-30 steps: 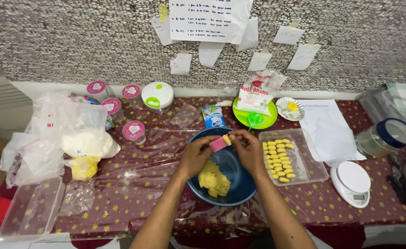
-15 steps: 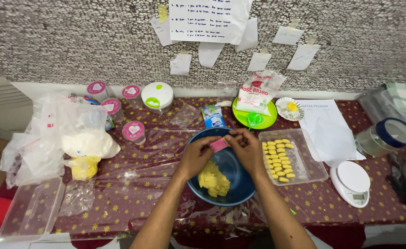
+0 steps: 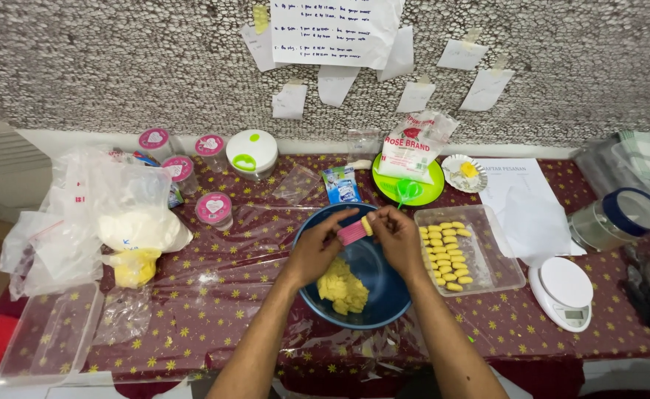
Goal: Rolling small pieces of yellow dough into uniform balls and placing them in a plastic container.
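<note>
I am seeing the bowl (image 3: pixel 384 295) sitting at the desk's (image 3: pixel 214 325) near edge, with a lump of dough (image 3: pixel 342 287) lying in it. Both hands are hovering over its far rim, the left hand (image 3: pixel 316 250) and right hand (image 3: pixel 401 238) meeting at a small mould (image 3: pixel 353 233). Just right of the bowl a tray (image 3: pixel 498 267) is holding rows of shaped pieces (image 3: pixel 444 253). A scale (image 3: pixel 563 290) is sitting further right. Behind the bowl a plate (image 3: pixel 432 191) is carrying a bag (image 3: pixel 412 148). Lidded jars (image 3: pixel 214 208) are standing behind-left, and plastic bags (image 3: pixel 129 214) are lying far left.
</note>
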